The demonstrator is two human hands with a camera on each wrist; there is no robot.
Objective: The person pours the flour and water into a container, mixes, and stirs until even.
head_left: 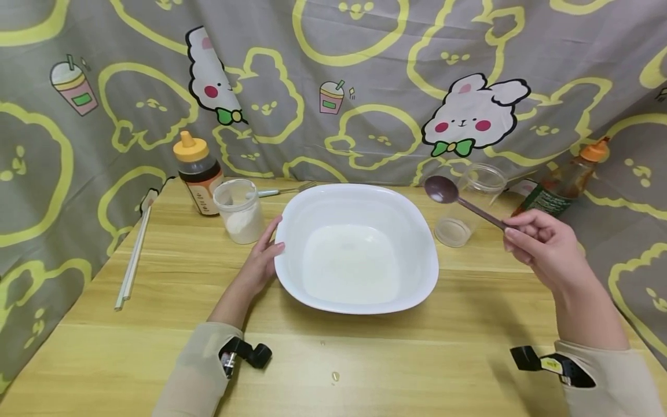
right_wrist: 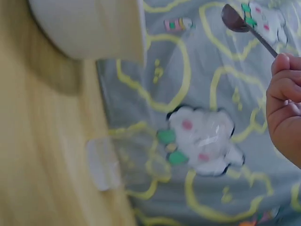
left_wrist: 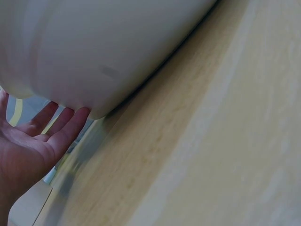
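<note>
A white basin (head_left: pixel 356 194) stands in front of me, with pale cloudy liquid in its bottom. My left hand (head_left: pixel 259 263) holds its left side, thumb over the rim and fingers along the outer wall. In the left wrist view the fingertips (left_wrist: pixel 81 114) meet that wall low down. My right hand (head_left: pixel 544 246) pinches the handle of a dark brown spoon (head_left: pixel 442 189), raised right of the basin. The spoon's bowl, with a pale shine in it, overlaps a clear plastic jar (head_left: pixel 452 231) in the head view.
Left of the basin are a jar of white powder (head_left: pixel 243 223), an orange-capped squeeze bottle (head_left: pixel 200 174) and a fork (head_left: pixel 286 190). Chopsticks (head_left: pixel 134 255) lie farther left. A sauce bottle (head_left: pixel 560 182) stands at the back right. A patterned curtain (head_left: pixel 375 75) closes the rear.
</note>
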